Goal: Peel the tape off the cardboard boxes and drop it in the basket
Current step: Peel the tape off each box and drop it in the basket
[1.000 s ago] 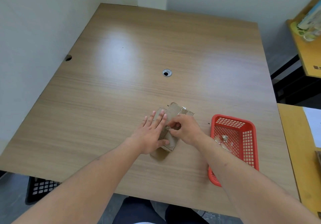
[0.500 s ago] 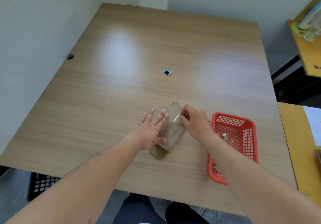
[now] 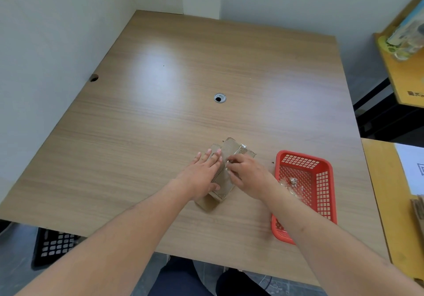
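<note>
**Tape strip coming loose from the flattened box**

While the left hand [image 3: 202,176] lies flat with straight fingers on the flattened cardboard box [image 3: 226,169], pinning it to the desk [image 3: 183,89], the right hand [image 3: 246,174] has come back down toward the middle of the box from the far end, where it was half a second ago. Its fingers are curled, and they appear to pinch a thin, glinting piece of clear tape [image 3: 228,163] just beside the left fingertips; the strip is small and transparent, so how much of it is free cannot be told.

That shift suggests the peel has run along the box's length and the strip is nearly off or being gathered up. The box itself has barely moved and sits near the front of the desk, between the two hands.

Just to the right, the red basket [image 3: 321,181] stands on the desk near the box, with crumpled clear tape [image 3: 291,184] already lying in it, so earlier strips look to be dealt with. The likely next move is a short carry rightward to drop this piece in, provided it does not cling to the fingers.
</note>
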A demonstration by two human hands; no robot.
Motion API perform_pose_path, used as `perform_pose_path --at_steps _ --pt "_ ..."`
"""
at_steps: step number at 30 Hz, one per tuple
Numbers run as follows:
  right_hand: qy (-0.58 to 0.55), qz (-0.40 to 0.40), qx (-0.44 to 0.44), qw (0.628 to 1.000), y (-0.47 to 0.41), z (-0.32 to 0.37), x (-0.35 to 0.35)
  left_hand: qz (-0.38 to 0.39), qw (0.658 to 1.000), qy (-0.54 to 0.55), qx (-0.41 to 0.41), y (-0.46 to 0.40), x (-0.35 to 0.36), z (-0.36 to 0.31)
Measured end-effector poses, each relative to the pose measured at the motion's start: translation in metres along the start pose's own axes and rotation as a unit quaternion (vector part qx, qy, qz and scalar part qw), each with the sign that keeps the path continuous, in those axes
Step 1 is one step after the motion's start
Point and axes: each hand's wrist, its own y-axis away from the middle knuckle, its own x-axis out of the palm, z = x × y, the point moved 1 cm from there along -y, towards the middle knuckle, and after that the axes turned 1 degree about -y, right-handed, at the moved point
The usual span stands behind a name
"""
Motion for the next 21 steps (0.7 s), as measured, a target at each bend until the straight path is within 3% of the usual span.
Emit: perform_pose_path --at_steps 4,9,14,18,21 --pt "-0.028 -0.033 0.051 0.998 0.001 0.004 -0.002 -0.030 0.999 0.016 0.012 0.000 -0.002 -0.005" --pt "0.029 -0.062 0.089 0.994 0.005 0.013 0.006 -0.035 0.999 0.032 0.011 0.000 -0.005 -0.010" --pt "-0.027 -0.134 0.171 0.976 -0.005 0.003 -0.014 -0.029 0.998 0.057 0.005 0.001 -0.006 -0.017" --pt "-0.039 -0.149 0.174 0.973 -0.009 -0.002 -0.022 -0.023 0.996 0.084 -0.007 0.000 -0.010 -0.020" --pt "-0.042 -0.096 0.121 0.987 -0.009 -0.001 -0.019 -0.014 0.995 0.096 -0.017 -0.001 -0.011 -0.018"
